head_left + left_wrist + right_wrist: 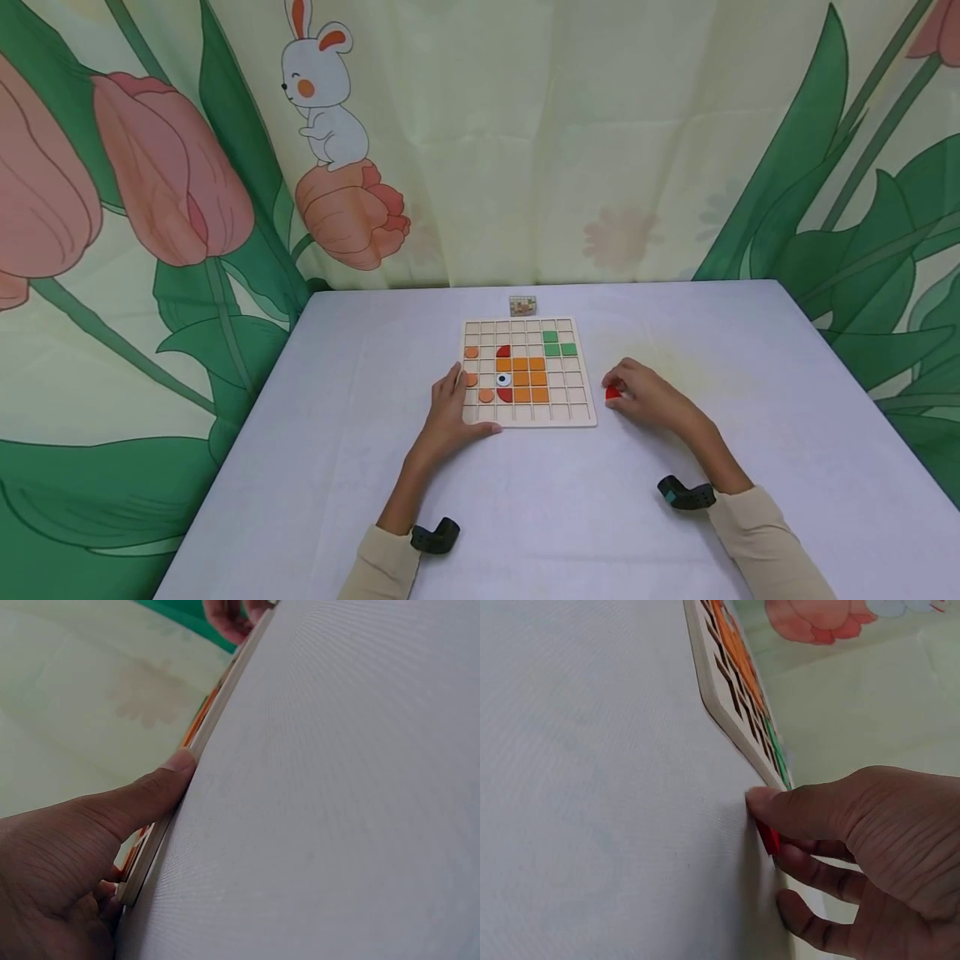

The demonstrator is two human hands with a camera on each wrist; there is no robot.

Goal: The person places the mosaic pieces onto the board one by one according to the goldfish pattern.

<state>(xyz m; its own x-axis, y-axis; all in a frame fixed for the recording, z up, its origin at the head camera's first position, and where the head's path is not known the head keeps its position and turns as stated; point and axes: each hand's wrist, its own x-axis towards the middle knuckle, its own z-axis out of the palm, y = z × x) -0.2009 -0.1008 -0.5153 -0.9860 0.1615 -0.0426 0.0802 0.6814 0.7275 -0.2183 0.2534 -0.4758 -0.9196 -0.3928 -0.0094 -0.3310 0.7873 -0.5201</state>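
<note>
A square wooden grid board (570, 413) lies on the table. My left hand (450, 417) holds its near left corner, thumb along the near edge (161, 832) and fingers at the left side. To the right of the board, my right hand (643, 395) pinches a small red piece (767, 838) between thumb and fingers, just above or at the cloth; I cannot tell which. On the grid sit a block of orange squares (529, 378), red quarter-round pieces (504, 395), a white eye piece (503, 379), round orange pieces (486, 395) and green squares (552, 350).
A small patterned block or card (522, 306) lies behind the board, near the table's far edge. White cloth covers the table (337, 383). A printed curtain (525, 167) with tulips and a rabbit hangs behind. Each wrist wears a black camera band (435, 537).
</note>
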